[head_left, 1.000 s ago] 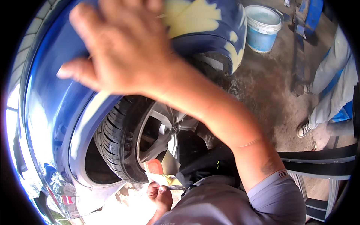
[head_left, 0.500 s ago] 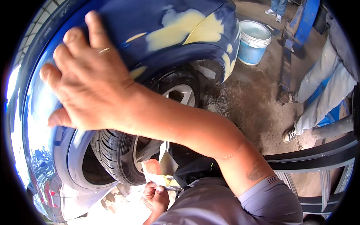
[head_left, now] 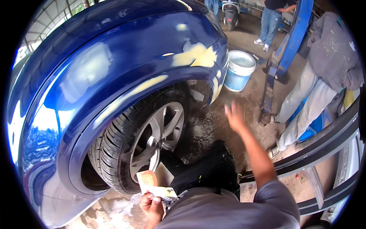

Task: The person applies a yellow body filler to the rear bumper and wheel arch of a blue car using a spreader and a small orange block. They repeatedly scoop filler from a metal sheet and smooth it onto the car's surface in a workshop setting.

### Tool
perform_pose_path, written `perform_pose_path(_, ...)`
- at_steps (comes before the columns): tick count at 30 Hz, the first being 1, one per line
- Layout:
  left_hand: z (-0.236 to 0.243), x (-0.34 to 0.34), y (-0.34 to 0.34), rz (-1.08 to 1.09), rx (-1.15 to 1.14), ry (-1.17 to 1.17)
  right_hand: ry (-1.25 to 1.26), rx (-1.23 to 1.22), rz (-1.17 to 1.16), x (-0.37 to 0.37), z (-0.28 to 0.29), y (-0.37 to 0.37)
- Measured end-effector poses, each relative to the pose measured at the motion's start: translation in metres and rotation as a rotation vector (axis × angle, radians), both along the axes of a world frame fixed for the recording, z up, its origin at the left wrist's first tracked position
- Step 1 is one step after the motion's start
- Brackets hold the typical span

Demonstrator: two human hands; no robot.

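My left hand (head_left: 151,206) is closed at the lower middle, pinching a thin flat white piece (head_left: 150,186) with an orange patch and yellow smears. A greyish flat sheet (head_left: 165,175) sticks up behind it; whether the two are joined I cannot tell. Slightly blurred, my right hand (head_left: 235,116) is in the air right of the wheel, fingers stretched out and holding nothing. A blue car fender (head_left: 126,57) arches over the wheel (head_left: 152,139). Pale yellow filler patches (head_left: 194,55) lie on the panel, and more runs along the arch edge.
Beyond the fender stands a blue and white bucket (head_left: 239,70). A blue metal post (head_left: 293,38) rises behind it. One person in grey (head_left: 331,57) is at the right, another in jeans (head_left: 270,24) farther back. Black curved strips (head_left: 320,143) cross the lower right. A scooter (head_left: 230,15) is at the back.
My right hand has come off the fender area and swung right, past the wheel. The view has shifted, showing more of the car. My left hand still holds the white piece.
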State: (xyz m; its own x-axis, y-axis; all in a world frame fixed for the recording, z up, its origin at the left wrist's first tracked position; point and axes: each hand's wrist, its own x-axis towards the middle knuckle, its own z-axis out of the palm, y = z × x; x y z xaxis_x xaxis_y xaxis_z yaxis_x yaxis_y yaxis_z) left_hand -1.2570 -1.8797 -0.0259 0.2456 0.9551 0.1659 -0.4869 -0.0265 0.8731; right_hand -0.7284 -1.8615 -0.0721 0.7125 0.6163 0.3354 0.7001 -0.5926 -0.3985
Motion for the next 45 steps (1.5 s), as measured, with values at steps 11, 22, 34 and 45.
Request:
perform_pose_path(11, 0.011, 0.039, 0.007, -0.106, 0.010, 0.106, 1.572, 0.235, -0.367, -0.289, -0.076, -0.323)
perform_pose_path(22, 0.041, 0.099, 0.002, -0.280, 0.174, 0.006, 1.317, 0.320, 0.518, -0.236, 0.028, -0.144)
perform_pose_path(34, 0.044, 0.090, -0.020, -0.086, 0.181, 0.114, 2.092, 0.686, 0.625, -0.280, 0.077, -0.063)
perform_pose_path(45, 0.106, 0.117, -0.006, 0.069, 0.244, 0.275, 1.611, 1.276, 0.470, -0.212, 0.133, -0.049)
